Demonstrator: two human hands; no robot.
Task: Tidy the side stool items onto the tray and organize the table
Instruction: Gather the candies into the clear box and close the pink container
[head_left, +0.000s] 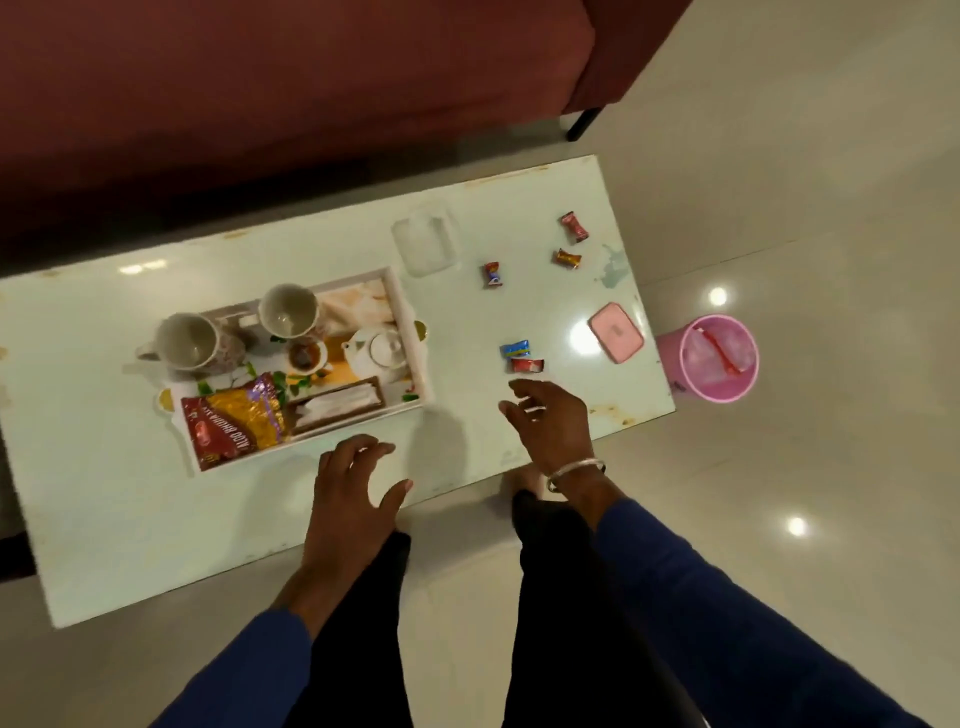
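Observation:
A white-rimmed tray with a printed picture lies on the pale table. It holds two empty cups and a red-and-gold snack packet. Several wrapped candies lie to the right: a blue one, a red one, and others. My left hand hovers empty near the tray's front edge with fingers loosely spread. My right hand hangs just below the red candy, fingers relaxed and holding nothing.
A clear glass container stands behind the tray's right end. A pink lidded box sits at the table's right edge. A pink bin is on the floor beyond it. A dark red sofa runs along the far side.

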